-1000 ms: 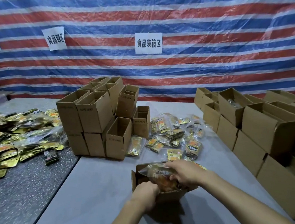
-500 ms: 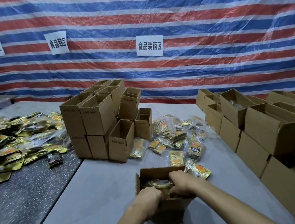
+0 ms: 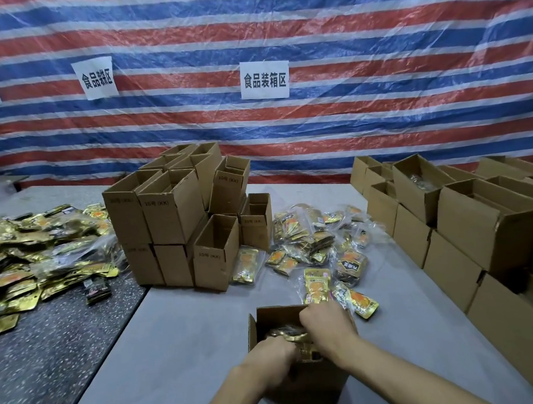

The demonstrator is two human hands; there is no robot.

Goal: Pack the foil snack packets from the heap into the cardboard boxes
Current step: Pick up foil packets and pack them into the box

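An open cardboard box (image 3: 269, 317) stands on the grey table just in front of me. Both my hands reach into its mouth. My left hand (image 3: 269, 358) curls over the near rim, fingers inside. My right hand (image 3: 327, 326) presses down on gold foil snack packets (image 3: 286, 332) lying in the box; its fingertips are hidden. A heap of bagged foil packets (image 3: 314, 242) lies on the table beyond the box, with one loose packet (image 3: 364, 303) right beside my right hand.
A stack of open cardboard boxes (image 3: 177, 221) stands at middle left. More cardboard boxes (image 3: 471, 227) line the right side. A large spread of gold packets (image 3: 36, 251) covers the dark speckled table (image 3: 47, 353) on the left. A striped tarp hangs behind.
The bag of packets held above the box a second ago now sits down inside it. Both hands have sunk into the box mouth after it.
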